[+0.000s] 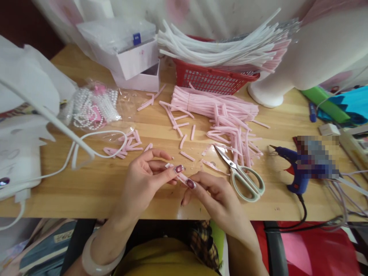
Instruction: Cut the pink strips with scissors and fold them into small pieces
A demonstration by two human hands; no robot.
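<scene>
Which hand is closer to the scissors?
The right hand. It is just left of the scissors, not touching them; the left hand is farther left, beyond the right hand.

Small flat pale pink-and-white strip, slanting, pinched at both ends between fingertips, just above wooden tabletop; partly hidden by thumbs.

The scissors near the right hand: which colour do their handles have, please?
The handles are pale grey-green, seen in the head view.
</scene>
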